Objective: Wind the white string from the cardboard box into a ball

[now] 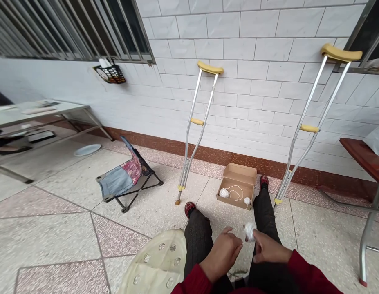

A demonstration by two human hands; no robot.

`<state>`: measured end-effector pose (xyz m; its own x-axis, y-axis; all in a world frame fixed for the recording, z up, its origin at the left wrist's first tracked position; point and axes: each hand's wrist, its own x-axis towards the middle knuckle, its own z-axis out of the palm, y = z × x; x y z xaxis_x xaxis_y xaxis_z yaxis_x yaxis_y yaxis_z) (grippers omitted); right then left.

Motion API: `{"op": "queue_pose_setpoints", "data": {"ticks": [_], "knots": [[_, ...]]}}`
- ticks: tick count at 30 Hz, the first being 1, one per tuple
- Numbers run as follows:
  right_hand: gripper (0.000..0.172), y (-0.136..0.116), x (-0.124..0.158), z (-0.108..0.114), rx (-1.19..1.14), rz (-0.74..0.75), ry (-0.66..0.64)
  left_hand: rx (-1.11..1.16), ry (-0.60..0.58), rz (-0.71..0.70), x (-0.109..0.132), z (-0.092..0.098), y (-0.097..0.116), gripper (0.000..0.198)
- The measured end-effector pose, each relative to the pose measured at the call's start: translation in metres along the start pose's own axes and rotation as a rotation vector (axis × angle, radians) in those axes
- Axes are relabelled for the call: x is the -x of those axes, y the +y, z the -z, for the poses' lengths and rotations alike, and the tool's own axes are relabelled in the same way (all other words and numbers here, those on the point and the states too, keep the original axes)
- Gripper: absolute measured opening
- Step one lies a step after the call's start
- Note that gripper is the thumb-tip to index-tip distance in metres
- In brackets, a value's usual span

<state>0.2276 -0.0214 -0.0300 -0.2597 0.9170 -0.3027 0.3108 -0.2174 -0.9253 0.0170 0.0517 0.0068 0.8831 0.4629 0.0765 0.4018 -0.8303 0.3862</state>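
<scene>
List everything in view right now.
Crutches: two, silver and yellow, leaning on the wall.
Cardboard box: one, brown, open on the floor.
Boxed balls: two, white, inside the box.
Folding seat: one, black frame, floor left.
Plate: one, pale, floor far left.
Grey table: one, far left.
Red-brown table: one, right edge.
Basket: one, black, below the window.
Held ball: one, white, at the right fingertips.
Left hand: beside the ball.
Right hand: holding the ball.
</scene>
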Motion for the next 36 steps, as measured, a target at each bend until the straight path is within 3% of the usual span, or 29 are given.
{"op": "queue_pose_setpoints", "data": {"ticks": [3,5,7,10,13,16,19,21,23,25,27,29,32,36], "knots": [[0.068,-0.002,0.014,-0.011,-0.111,-0.040,-0.235,-0.049,0.019,-0.056,-0.005,0.015,-0.006,0.024],[0.067,-0.015,0.024,-0.012,-0.323,-0.038,-0.391,-0.016,0.010,-0.093,-0.008,0.021,-0.007,0.025],[0.069,-0.035,0.033,-0.007,-0.582,0.021,-0.447,0.049,0.018,-0.110,-0.008,0.021,-0.006,0.025],[0.075,-0.071,0.043,0.008,-0.823,0.178,-0.382,0.120,0.048,-0.072,-0.006,0.010,-0.006,0.028],[0.080,-0.103,0.043,0.029,-0.861,0.311,-0.236,0.157,0.055,-0.015,-0.003,-0.006,-0.005,0.035],[0.074,-0.111,0.029,0.049,-0.675,0.299,-0.023,0.171,0.057,0.014,-0.001,-0.012,0.001,0.034],[0.060,-0.084,0.013,0.052,-0.276,0.084,0.085,0.117,0.061,-0.005,0.000,-0.004,0.011,0.027],[0.053,-0.056,0.011,0.041,-0.047,-0.077,0.001,0.059,0.069,-0.026,0.000,0.007,0.013,0.025],[0.051,-0.037,0.018,0.024,-0.022,-0.151,-0.210,0.015,0.072,-0.044,-0.001,0.016,0.009,0.024],[0.055,-0.033,0.030,0.008,-0.180,-0.137,-0.409,0.005,0.070,-0.061,-0.003,0.022,0.002,0.024],[0.063,-0.044,0.041,0.000,-0.411,-0.064,-0.501,0.038,0.074,-0.072,-0.006,0.024,-0.004,0.024],[0.069,-0.065,0.046,0.002,-0.608,0.041,-0.493,0.128,0.098,-0.057,-0.010,0.023,-0.004,0.024],[0.071,-0.093,0.038,0.021,-0.719,0.183,-0.366,0.302,0.139,0.014,-0.014,0.015,0.005,0.028],[0.078,-0.090,0.012,0.047,-0.613,0.247,-0.107,0.363,0.057,0.100,-0.008,0.000,0.020,0.035]]}}
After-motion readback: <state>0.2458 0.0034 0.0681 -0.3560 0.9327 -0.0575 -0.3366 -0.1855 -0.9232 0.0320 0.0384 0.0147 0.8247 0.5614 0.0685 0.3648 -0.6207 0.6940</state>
